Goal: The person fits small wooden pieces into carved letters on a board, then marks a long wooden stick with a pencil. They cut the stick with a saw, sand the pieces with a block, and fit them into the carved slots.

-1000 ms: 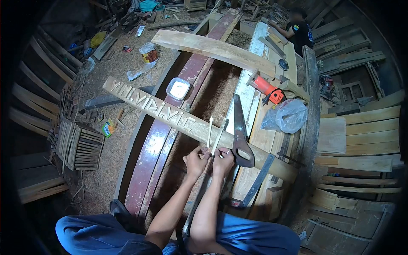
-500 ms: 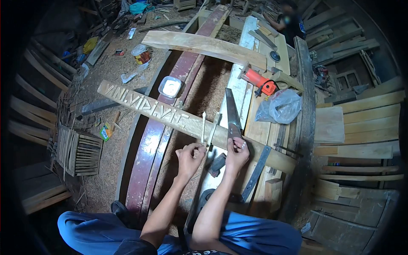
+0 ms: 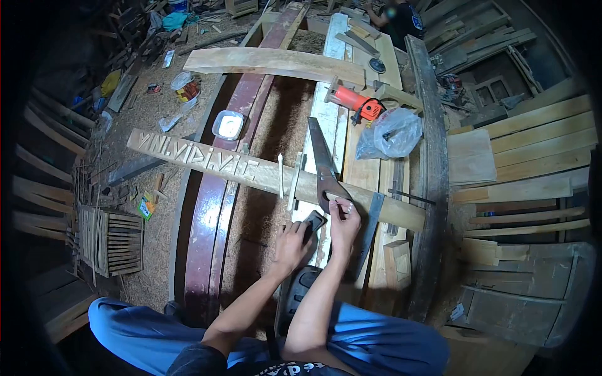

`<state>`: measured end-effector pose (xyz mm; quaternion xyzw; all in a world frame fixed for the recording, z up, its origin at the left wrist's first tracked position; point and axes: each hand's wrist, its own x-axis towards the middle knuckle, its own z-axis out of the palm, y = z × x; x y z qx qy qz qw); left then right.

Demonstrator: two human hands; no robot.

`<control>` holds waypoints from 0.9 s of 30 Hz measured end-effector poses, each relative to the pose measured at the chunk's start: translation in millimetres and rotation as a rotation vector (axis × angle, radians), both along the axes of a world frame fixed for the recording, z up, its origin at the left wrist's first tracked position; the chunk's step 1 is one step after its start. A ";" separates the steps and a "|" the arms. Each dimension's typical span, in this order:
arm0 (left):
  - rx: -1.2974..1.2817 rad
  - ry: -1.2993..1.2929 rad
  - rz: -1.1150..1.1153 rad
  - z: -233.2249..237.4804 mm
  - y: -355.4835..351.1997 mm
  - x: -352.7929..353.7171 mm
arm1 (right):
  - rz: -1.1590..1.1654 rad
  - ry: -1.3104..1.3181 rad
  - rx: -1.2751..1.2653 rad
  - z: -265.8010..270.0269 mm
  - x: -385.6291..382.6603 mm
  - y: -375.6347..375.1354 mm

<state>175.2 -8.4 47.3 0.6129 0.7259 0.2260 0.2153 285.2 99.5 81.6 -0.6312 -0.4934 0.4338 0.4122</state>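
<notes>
My right hand [image 3: 345, 227] has its fingers closed at the lower end of the dark handle of a handsaw [image 3: 321, 153]. The saw blade points away from me across a wooden plank [image 3: 269, 177]. Raised wooden letters [image 3: 197, 153] run along the plank's left part. My left hand [image 3: 290, 247] curls around a dark block [image 3: 316, 220], partly hidden by my fingers. A thin pale stick [image 3: 281, 177] lies across the plank left of the saw. To the right of my right hand, a flat metal square [image 3: 374, 213] crosses the plank.
A red power tool [image 3: 356, 102] and a plastic bag [image 3: 395, 133] lie beyond the saw. A tub of white stuff [image 3: 228, 125] stands behind the lettered plank. Another board [image 3: 269, 64] spans the frame farther off. A co-worker [image 3: 401, 22] is at the far right.
My left hand has left the stick's near end and moved to the dark block. My right hand is lower on the saw handle, and the saw has turned slightly. The view has shifted.
</notes>
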 end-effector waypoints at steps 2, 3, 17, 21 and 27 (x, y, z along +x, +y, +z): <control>0.031 -0.031 0.022 -1.9 1.6 1.0 | 0.003 -0.007 -0.009 -0.4 -0.4 -1.8; 0.059 -0.058 0.052 1.2 3.7 0.7 | 0.015 -0.010 -0.020 1.2 -2.0 -2.1; 0.221 -0.197 0.101 113.2 6.3 -93.3 | 0.519 -0.158 0.217 82.9 -63.2 -1.9; 0.322 -0.141 0.092 169.1 -13.3 -154.0 | 0.826 -0.055 0.221 120.0 -121.7 -1.9; 0.370 -0.173 0.248 196.2 -56.5 -217.2 | 1.161 -0.146 0.288 164.8 -193.7 -14.8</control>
